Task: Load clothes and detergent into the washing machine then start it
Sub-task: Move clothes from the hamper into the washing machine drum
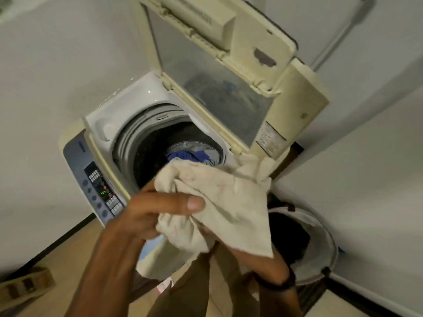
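A top-loading washing machine [142,97] stands against the wall with its lid [212,72] raised. Blue and grey clothes [194,154] lie at the bottom of the drum. I hold a cream-coloured cloth [224,202] just in front of the drum opening, over its near rim. My left hand [155,211] grips the cloth's left side, thumb on top. My right hand [258,261] is mostly hidden under the cloth and holds it from below; a dark band circles that wrist. The control panel [98,181] shows a lit green display.
A white laundry basket [320,243] with dark contents sits on the floor right of the machine, against the right wall. A wooden object [25,284] lies on the tiled floor at lower left. Walls close in on the left and right.
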A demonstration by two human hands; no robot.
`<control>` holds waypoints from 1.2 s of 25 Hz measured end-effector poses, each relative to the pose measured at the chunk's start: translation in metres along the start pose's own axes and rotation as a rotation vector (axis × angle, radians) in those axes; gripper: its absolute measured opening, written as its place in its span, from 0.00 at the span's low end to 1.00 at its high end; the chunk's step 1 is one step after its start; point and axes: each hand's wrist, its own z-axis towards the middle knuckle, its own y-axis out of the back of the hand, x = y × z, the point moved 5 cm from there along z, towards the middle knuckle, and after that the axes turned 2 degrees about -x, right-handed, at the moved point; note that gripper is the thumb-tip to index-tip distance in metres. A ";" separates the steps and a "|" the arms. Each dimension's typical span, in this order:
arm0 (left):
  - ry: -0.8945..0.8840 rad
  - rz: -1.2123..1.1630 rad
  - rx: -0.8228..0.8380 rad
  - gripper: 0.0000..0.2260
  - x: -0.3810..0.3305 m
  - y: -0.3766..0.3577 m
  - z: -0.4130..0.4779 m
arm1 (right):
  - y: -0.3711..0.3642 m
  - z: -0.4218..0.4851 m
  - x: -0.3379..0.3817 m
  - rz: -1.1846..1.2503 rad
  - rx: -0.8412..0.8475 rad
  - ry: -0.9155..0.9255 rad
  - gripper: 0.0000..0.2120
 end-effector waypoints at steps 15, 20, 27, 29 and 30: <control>0.264 1.253 -1.009 0.32 0.024 0.196 -0.006 | -0.076 0.124 0.057 0.275 0.127 -0.312 0.19; 0.008 1.140 -0.941 0.20 0.071 0.121 0.047 | -0.033 0.069 0.005 0.558 -0.191 -0.359 0.08; -0.159 1.161 -0.596 0.08 0.168 -0.004 0.120 | 0.010 -0.021 -0.178 0.736 -0.481 -0.712 0.09; -0.064 1.254 -0.447 0.13 0.226 -0.014 0.149 | -0.022 -0.054 -0.265 0.625 -0.406 -0.910 0.11; 0.043 1.278 -0.398 0.15 0.267 -0.009 0.167 | -0.042 -0.071 -0.313 0.571 -0.353 -1.003 0.11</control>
